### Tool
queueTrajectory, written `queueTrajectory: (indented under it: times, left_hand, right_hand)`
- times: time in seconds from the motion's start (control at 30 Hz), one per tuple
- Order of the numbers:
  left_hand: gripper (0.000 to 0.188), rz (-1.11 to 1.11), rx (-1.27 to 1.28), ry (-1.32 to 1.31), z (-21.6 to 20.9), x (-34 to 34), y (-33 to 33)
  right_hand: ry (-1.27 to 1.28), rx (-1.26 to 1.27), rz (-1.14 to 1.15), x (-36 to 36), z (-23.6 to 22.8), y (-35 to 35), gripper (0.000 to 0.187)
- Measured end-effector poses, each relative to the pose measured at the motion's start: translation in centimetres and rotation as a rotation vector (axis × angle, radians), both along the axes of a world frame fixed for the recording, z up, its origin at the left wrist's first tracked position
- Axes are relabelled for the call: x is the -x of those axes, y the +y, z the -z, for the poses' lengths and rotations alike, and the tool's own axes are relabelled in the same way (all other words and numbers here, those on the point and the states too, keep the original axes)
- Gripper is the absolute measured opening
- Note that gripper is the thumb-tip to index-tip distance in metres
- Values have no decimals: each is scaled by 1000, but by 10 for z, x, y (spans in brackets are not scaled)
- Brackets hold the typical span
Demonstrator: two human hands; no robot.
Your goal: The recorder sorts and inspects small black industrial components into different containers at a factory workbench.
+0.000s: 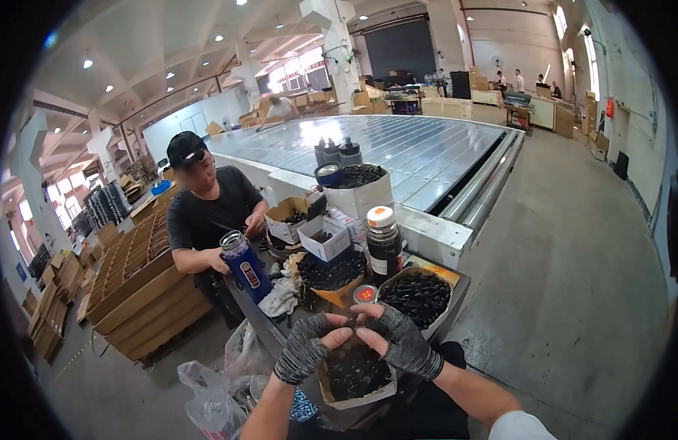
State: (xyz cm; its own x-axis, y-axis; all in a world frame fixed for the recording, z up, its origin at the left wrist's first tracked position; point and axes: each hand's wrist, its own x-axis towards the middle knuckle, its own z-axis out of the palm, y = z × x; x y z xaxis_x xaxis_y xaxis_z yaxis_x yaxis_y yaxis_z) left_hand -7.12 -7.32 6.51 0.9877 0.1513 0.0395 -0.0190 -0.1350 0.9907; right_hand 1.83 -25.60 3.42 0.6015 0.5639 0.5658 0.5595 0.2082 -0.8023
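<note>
My left hand (308,348) and my right hand (406,343), both in grey fingerless gloves, meet at the fingertips. The fingers of each are pinched together; a tiny dark thing seems to be between them, too small to name. Just beneath them stands an open carton (362,402) with small black parts (357,375) in it. Beyond my right hand is another carton full of small black parts (416,297). A round tin with a red-and-yellow top (365,294) sits just past my fingertips.
A dark bottle with a white-orange cap (383,242), a blue flask (245,270), white gloves (280,297) and a white box (324,238) crowd the bench. At left sits a person in black (214,198). A long metal roller table (419,150) lies beyond; plastic bags (211,400) are lower left.
</note>
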Motion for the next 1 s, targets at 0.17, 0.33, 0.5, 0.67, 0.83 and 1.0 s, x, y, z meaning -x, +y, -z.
queueTrajectory:
  times: [0.17,0.33,0.5,0.67,0.83,1.0]
  left_hand:
    - [26,15,-54,30,11,-3,-12]
    - [21,-87,-223,-178,18,1,-40]
    - [18,-170,-248,-521,35,-1,-56]
    - [26,-106,-233,-506,33,5,-67]
    - [39,-292,-610,-633,16,5,-60]
    - [32,-183,-800,-749,21,0,-56]
  right_hand:
    - [-20,31,-3,-5,7,-9,29]
    - [-12,-50,42,2,10,-15,29]
    - [157,-184,28,18,18,-12,28]
    - [116,-306,38,9,30,-12,28]
    - [-263,105,107,6,13,-28,27]
    - [-269,77,75,11,26,-28,30]
